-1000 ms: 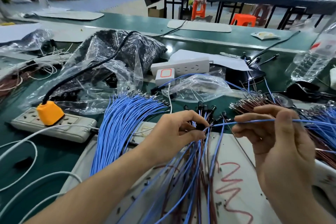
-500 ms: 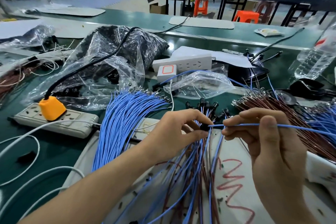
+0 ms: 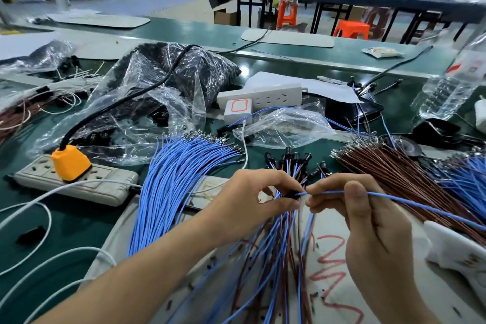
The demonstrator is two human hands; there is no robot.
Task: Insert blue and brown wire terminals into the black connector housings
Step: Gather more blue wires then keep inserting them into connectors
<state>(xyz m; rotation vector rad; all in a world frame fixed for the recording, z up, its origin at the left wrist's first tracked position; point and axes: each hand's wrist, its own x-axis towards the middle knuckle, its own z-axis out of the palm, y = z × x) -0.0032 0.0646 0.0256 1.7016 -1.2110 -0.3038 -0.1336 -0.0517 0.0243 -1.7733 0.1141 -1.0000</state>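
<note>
My left hand (image 3: 256, 198) pinches a small black connector housing (image 3: 294, 194) over the white board. My right hand (image 3: 353, 208) pinches a single blue wire (image 3: 410, 202) whose tip meets the housing; the wire trails off to the right. Behind my fingers stands a cluster of finished housings (image 3: 289, 159) with blue and brown wires fanning down toward me. A bundle of loose blue wires (image 3: 173, 179) lies to the left. A bundle of brown wires (image 3: 389, 168) lies to the right, with more blue wires (image 3: 468, 173) beyond it.
A grey power strip (image 3: 105, 184) with an orange plug (image 3: 70, 163) sits at left, white cables below it. Plastic bags (image 3: 157, 102) of black parts, a white power strip (image 3: 265, 97) and a water bottle (image 3: 452, 92) crowd the green table (image 3: 68, 221) behind.
My right hand has moved left with the blue wire, bringing its tip up to the housing in my left hand. The left hand has held its place.
</note>
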